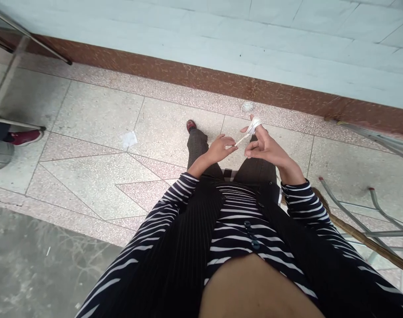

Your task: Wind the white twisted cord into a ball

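Note:
White cord (254,125) is wound in a loop around the upper fingers of my right hand (269,148). The thumb and lower fingers of that hand curl in below the loop. From the winding, a short taut length of cord runs to my left hand (219,149), where thumb and fingertips pinch it. Both hands are held in front of my lap, a small gap apart. On the floor by the wall lies a coil of thin white cord or wire (247,107), just beyond my right fingers. Whether it joins the wound cord, I cannot tell.
A white paper piece (129,139) lies on the tiled floor to the left. Metal stool legs (350,212) and a wooden stick (363,238) are at the right. A metal frame (16,53) and another person's red shoe (26,137) show at the left.

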Demonstrator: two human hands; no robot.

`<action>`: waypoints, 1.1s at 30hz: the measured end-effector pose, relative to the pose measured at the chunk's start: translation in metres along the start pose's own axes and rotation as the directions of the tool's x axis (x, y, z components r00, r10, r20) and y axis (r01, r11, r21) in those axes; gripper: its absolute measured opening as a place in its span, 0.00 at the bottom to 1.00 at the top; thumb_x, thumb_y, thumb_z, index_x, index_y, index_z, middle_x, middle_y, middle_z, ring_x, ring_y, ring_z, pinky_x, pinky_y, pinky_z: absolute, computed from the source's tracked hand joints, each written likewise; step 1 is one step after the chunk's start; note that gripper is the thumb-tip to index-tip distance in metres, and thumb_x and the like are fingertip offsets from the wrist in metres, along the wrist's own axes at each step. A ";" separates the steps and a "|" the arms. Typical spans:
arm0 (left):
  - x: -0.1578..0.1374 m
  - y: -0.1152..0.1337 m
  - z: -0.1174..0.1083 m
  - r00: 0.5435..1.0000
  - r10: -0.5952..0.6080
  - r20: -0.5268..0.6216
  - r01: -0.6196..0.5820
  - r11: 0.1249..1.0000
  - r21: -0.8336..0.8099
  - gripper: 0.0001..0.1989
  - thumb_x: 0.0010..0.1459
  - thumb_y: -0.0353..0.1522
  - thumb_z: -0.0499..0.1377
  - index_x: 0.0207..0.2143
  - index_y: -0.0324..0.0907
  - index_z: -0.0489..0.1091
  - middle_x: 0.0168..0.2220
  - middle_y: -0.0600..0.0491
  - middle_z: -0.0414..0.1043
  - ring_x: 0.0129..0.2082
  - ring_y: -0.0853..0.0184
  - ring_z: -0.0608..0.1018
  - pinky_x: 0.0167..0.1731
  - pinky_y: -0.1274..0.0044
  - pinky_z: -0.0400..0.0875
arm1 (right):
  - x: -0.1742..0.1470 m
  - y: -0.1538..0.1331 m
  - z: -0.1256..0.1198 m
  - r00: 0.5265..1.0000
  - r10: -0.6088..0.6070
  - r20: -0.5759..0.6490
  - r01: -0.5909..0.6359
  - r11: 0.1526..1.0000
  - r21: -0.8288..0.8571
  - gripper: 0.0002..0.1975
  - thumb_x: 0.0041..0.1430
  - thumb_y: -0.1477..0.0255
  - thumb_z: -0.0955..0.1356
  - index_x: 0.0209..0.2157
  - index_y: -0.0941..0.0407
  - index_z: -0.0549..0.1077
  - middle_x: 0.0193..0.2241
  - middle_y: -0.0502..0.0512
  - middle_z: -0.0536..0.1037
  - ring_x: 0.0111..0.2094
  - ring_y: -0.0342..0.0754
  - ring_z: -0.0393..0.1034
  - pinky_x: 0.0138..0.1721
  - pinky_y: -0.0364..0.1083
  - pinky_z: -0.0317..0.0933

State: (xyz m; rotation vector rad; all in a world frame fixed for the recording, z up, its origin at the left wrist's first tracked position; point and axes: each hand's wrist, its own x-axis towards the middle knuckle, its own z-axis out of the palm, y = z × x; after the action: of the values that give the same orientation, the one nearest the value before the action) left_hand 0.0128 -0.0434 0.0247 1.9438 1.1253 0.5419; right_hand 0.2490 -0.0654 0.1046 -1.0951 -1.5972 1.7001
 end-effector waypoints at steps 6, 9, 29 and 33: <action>0.007 0.010 -0.035 0.991 0.100 -0.088 -0.087 0.987 0.136 0.14 0.74 0.41 0.59 0.41 0.44 0.81 0.46 0.49 0.84 0.58 0.58 0.80 0.78 0.56 0.48 | -0.001 0.023 0.008 0.976 0.219 0.000 -0.208 0.926 -0.316 0.57 0.56 0.68 0.77 0.80 0.45 0.48 0.70 0.64 0.70 0.33 0.47 0.81 0.35 0.48 0.74; 0.019 0.016 -0.040 0.987 0.155 -0.049 -0.146 0.977 0.153 0.17 0.75 0.44 0.58 0.40 0.45 0.80 0.44 0.49 0.83 0.60 0.57 0.78 0.79 0.55 0.44 | -0.007 0.023 0.015 0.953 0.271 0.134 -0.239 0.946 -0.218 0.47 0.58 0.67 0.77 0.75 0.51 0.60 0.64 0.64 0.74 0.28 0.43 0.79 0.33 0.45 0.73; -0.008 0.005 0.012 0.993 0.091 0.069 -0.091 0.996 -0.007 0.15 0.74 0.36 0.55 0.38 0.41 0.80 0.42 0.48 0.85 0.46 0.61 0.83 0.69 0.61 0.66 | 0.012 0.007 -0.007 0.998 0.052 -0.018 -0.051 0.997 0.053 0.52 0.52 0.62 0.82 0.74 0.41 0.60 0.66 0.57 0.68 0.30 0.38 0.72 0.33 0.45 0.75; -0.008 0.012 -0.011 0.995 0.100 -0.010 -0.099 0.993 0.058 0.13 0.72 0.35 0.56 0.41 0.42 0.81 0.45 0.48 0.85 0.49 0.62 0.83 0.73 0.59 0.61 | 0.013 0.038 -0.004 0.963 0.259 -0.072 -0.268 0.940 -0.210 0.51 0.50 0.67 0.80 0.73 0.50 0.60 0.57 0.60 0.78 0.27 0.42 0.75 0.29 0.44 0.71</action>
State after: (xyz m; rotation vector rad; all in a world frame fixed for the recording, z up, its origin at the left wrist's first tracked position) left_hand 0.0073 -0.0492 0.0412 2.0573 1.0666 0.5820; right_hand 0.2513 -0.0578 0.0650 -1.5038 -1.7018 1.6798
